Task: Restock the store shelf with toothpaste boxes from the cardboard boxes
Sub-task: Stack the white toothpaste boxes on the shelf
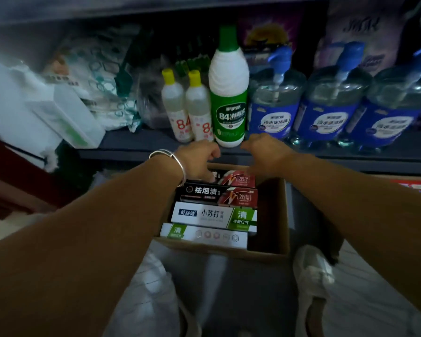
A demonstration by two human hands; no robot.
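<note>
Both hands reach into the cardboard box (283,215): left hand (198,158) curls fingers onto the farthest black toothpaste box (231,178); right hand (263,152) blurred, grip unclear

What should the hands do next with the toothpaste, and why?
Probably lift the far black toothpaste box out. The left hand already curls onto its end, the right hand hovers at the other end, and it lies on top in the cardboard box.

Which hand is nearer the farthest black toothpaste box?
Left. The left hand touches the farthest black toothpaste box at its left end; the right hand hovers above its right end.
</note>
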